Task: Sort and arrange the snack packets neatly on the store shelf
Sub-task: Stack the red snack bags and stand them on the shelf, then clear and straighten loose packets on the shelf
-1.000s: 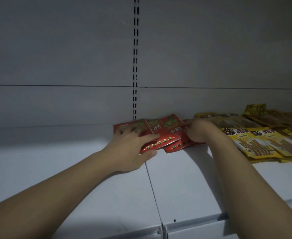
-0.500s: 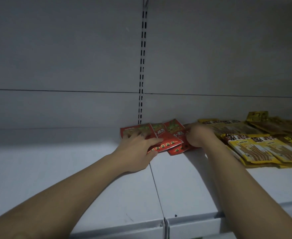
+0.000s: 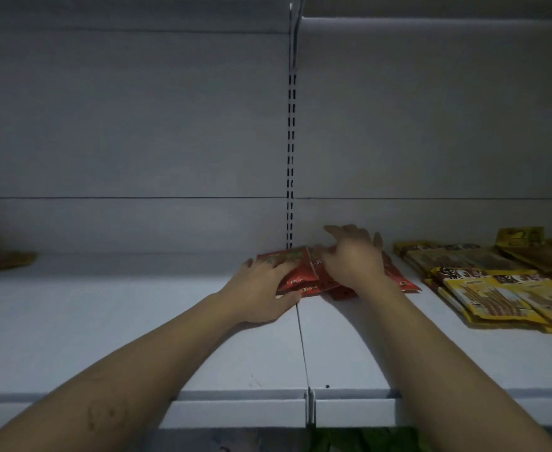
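Observation:
A small pile of red snack packets (image 3: pixel 300 272) lies at the back of the white shelf (image 3: pixel 137 321), just below the slotted upright. My left hand (image 3: pixel 261 288) rests on the pile's left side, fingers flat on top and thumb against the front edge. My right hand (image 3: pixel 352 256) lies over the right side of the pile with its fingers spread and lifted, holding nothing. It hides much of the pile.
Yellow snack packets (image 3: pixel 502 295) lie stacked to the right, with brown ones (image 3: pixel 457 256) behind them. A dim packet (image 3: pixel 4 261) sits at the far left. The slotted upright (image 3: pixel 291 158) divides the back panel. An upper shelf (image 3: pixel 431 8) hangs overhead.
My right hand has moved from the pile's right edge onto its top, fingers now spread. The red packets lie closer together. The view has tilted up.

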{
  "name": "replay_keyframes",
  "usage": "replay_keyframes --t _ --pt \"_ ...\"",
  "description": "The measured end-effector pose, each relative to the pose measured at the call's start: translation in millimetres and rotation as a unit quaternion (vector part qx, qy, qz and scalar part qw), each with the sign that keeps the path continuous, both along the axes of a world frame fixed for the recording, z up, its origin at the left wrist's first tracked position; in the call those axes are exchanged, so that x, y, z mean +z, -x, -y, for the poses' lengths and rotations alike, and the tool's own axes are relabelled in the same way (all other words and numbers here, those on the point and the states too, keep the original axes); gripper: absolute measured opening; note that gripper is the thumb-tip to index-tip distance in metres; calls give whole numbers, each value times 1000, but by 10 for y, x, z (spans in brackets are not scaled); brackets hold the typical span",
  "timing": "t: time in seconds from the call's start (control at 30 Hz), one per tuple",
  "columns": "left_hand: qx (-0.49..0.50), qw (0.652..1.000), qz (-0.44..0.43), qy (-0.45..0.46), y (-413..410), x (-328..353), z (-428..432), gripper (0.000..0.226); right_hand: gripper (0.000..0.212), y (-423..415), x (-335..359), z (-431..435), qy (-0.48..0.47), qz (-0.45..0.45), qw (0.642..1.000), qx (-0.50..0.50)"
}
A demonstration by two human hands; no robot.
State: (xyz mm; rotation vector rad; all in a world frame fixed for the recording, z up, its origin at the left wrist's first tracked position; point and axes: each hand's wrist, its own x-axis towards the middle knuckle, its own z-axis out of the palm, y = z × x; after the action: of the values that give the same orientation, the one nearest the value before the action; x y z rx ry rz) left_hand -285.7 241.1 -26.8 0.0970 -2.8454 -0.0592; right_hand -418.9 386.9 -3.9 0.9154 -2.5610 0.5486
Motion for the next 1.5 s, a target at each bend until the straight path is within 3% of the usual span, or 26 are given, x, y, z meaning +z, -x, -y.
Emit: replay_keyframes --t 0.4,0.67,0.93,1.07,1.23,1.5 --pt "234 972 -25 10 -1323 490 933 66 78 -863 365 821 -75 23 975 208" --pt "352 935 -47 -12 -2522 413 1599 59 77 -1956 419 1836 -129 -2 941 313" --pt "468 882 3 -48 -3562 163 2563 55 71 -2914 223 3050 -199 -2 907 371" --pt "457 883 47 -96 -3774 43 2976 55 67 -3284 133 3614 -237 21 900 365" --pt "358 920 30 -154 -3785 27 3337 48 55 -3470 22 4095 -250 45 907 336" --pt "270 937 -22 -220 -3523 -78 3777 11 38 -3312 -193 4391 -192 57 923 328"
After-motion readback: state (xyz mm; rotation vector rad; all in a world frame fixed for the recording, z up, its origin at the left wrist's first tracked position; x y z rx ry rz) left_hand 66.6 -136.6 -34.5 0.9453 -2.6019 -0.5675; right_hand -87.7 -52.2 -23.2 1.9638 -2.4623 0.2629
